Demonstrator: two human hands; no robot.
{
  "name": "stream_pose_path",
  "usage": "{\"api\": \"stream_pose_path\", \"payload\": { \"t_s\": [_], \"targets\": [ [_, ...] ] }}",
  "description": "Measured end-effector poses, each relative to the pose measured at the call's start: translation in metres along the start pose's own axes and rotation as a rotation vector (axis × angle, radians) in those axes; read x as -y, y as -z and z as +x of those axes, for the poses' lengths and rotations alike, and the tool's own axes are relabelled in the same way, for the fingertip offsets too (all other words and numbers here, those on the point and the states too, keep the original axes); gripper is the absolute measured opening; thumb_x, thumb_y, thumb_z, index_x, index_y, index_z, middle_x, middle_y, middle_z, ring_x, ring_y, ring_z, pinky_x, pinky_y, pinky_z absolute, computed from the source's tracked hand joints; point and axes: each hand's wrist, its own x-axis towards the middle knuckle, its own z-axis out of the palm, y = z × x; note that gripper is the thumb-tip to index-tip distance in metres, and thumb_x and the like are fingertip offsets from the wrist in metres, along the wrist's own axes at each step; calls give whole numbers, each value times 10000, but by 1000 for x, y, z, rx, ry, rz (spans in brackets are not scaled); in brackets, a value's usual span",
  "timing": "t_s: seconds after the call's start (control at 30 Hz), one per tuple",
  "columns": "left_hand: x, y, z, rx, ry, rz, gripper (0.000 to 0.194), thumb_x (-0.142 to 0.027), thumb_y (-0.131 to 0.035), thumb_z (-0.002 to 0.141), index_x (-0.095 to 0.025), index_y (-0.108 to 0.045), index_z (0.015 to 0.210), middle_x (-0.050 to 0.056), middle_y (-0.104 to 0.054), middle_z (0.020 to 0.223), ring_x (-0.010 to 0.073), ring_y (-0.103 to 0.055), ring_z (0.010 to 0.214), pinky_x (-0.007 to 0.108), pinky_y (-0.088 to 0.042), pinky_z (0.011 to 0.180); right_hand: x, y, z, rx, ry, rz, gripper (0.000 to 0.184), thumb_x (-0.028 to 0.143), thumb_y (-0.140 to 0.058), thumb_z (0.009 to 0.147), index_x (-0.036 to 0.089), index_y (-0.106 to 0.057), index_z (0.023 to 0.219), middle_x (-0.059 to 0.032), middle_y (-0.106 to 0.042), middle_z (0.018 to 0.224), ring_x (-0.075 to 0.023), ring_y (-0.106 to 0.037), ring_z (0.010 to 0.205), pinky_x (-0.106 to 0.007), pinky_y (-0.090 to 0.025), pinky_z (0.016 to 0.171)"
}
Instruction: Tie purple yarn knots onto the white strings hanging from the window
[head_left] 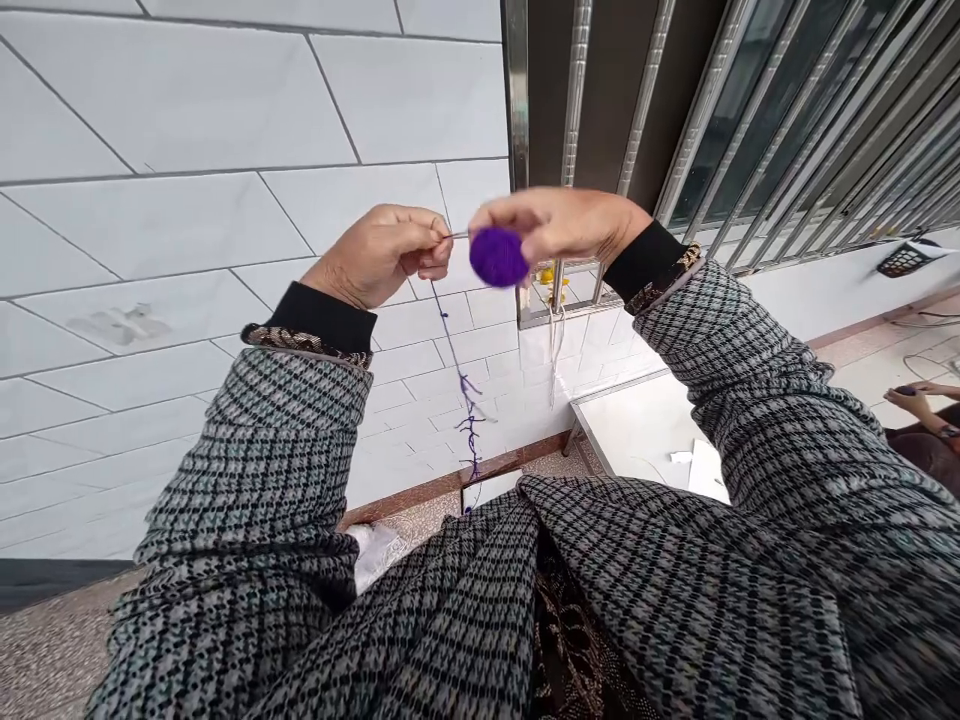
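My left hand [382,255] is closed in a pinch on a thin metal crochet hook [456,236] and a strand of purple yarn [459,380]. The strand hangs down from that hand toward my lap. My right hand [559,222] is closed on a small round purple crocheted piece [498,256], held between thumb and fingers just right of the hook's tip. Both hands are raised in front of a white tiled wall, close together, almost touching. Both arms wear grey checked sleeves with black cuffs.
A white tiled wall [187,220] fills the left. A metal window grille [750,120] runs along the upper right above a white ledge [645,430]. Another person's hand [911,400] shows at the far right edge. A white plastic bag [379,550] lies on the speckled floor.
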Motion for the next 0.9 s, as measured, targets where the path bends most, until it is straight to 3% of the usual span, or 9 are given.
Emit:
{"api": "stream_pose_path", "payload": {
  "t_s": [0.13, 0.2, 0.27, 0.37, 0.47, 0.63, 0.73, 0.83, 0.9],
  "targets": [
    [38, 2, -2, 17, 42, -219, 224, -132, -672, 765, -139, -568, 567, 13, -454, 567, 85, -417, 480, 235, -374, 481, 23, 2, -3, -327, 366, 518, 138, 277, -482, 1069, 140, -483, 1055, -3, -636, 841, -68, -622, 638, -186, -599, 620],
    [61, 2, -7, 60, 93, -291, 130, -173, -730, 726, -123, -645, 642, 9, -467, 556, 96, -440, 477, 247, -408, 492, 39, 4, -6, -503, 388, 678, 249, 265, -305, 1162, 129, -480, 1047, 6, -620, 834, -44, -595, 652, -164, -606, 649],
    [87, 3, -17, 75, 156, -370, 165, -229, -799, 731, -114, -683, 714, -17, -444, 540, 96, -435, 456, 255, -430, 499, 52, 9, -9, -584, 370, 714, 383, 308, -194, 1194, 123, -495, 1046, 10, -609, 844, -32, -587, 662, -151, -600, 664],
    [133, 11, -41, 22, 215, -498, 276, -325, -867, 762, -125, -677, 770, -48, -414, 546, 89, -429, 446, 264, -468, 523, 55, 21, -14, -679, 406, 726, 401, 368, -265, 1181, 113, -522, 1006, 0, -607, 836, -29, -589, 666, -139, -586, 639],
    [183, 22, -73, -46, 274, -564, 357, -370, -932, 718, -124, -687, 804, -55, -419, 554, 82, -425, 463, 265, -489, 554, 48, 36, -19, -774, 478, 757, 293, 358, -441, 1121, 133, -527, 954, 1, -580, 812, -53, -592, 675, -172, -602, 636],
    [254, 31, -126, -278, 414, -540, 418, -357, -933, 706, -147, -575, 654, -93, -285, 481, 44, -261, 423, 205, -324, 489, 43, 54, -25, -898, 487, 794, 234, 293, -436, 1105, 166, -494, 916, 28, -540, 778, -49, -562, 633, -170, -566, 618],
    [273, 29, -143, -315, 490, -502, 385, -360, -932, 695, -143, -614, 679, -91, -313, 467, 53, -288, 426, 214, -318, 499, 45, 48, -23, -918, 422, 770, 239, 306, -419, 1103, 153, -490, 934, 32, -548, 755, -39, -542, 616, -150, -553, 593],
    [270, 30, -136, -244, 598, -374, 396, -355, -982, 592, -130, -743, 814, 41, -654, 647, 157, -603, 624, 292, -491, 656, 45, 30, -15, -810, 305, 646, 152, 270, -499, 1043, 150, -477, 953, 15, -600, 763, -41, -560, 600, -148, -566, 574],
    [255, 34, -119, -177, 670, -116, 477, -393, -994, 533, -161, -804, 904, 110, -783, 850, 261, -710, 853, 383, -551, 825, 46, 16, -9, -706, 229, 511, 77, 199, -524, 998, 143, -486, 960, 4, -618, 763, -51, -576, 571, -157, -562, 536]
  ]
}}
